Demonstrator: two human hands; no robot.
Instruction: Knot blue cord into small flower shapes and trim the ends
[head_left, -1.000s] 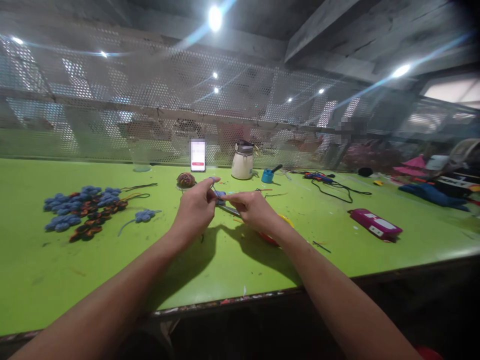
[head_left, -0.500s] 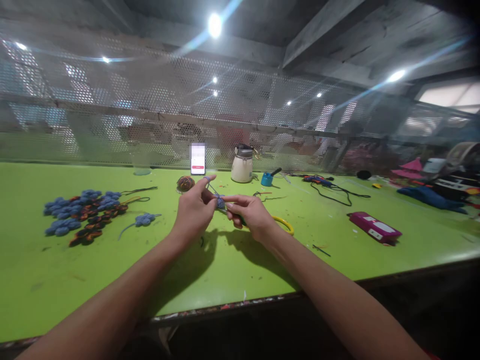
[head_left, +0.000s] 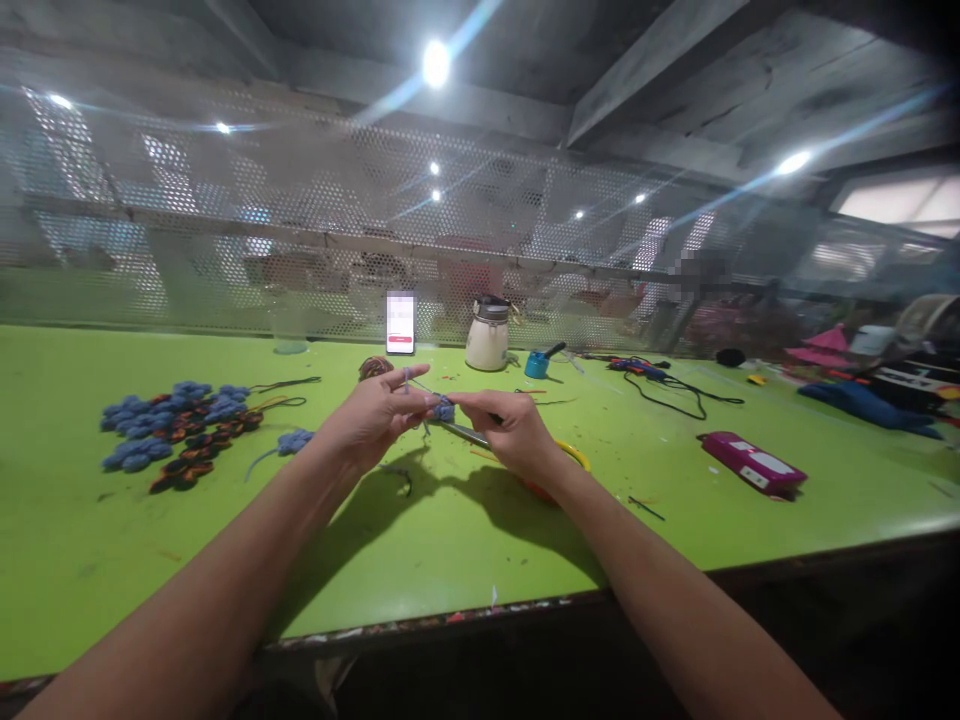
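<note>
My left hand (head_left: 371, 415) and my right hand (head_left: 510, 430) meet above the green table (head_left: 450, 540). Between them is a small blue crocheted piece (head_left: 444, 409). The left hand pinches it, with blue yarn looped over the raised forefinger. A thin metal crochet hook (head_left: 465, 433) is gripped in my right hand, its tip at the piece. Behind the left hand lies a multicoloured yarn ball (head_left: 373, 367), partly hidden.
A heap of blue and dark crocheted flowers (head_left: 176, 425) lies at the left, one blue flower (head_left: 294, 440) nearer. A phone (head_left: 400, 322), a white jar (head_left: 487, 338), a blue cup (head_left: 536, 364), black cables (head_left: 675, 385), a magenta box (head_left: 754, 465) and a yellow ring (head_left: 574, 455) lie around.
Both hands stayed together at the blue piece, shifting slightly. The left forefinger has swung from pointing up to pointing right. The view has shifted a little.
</note>
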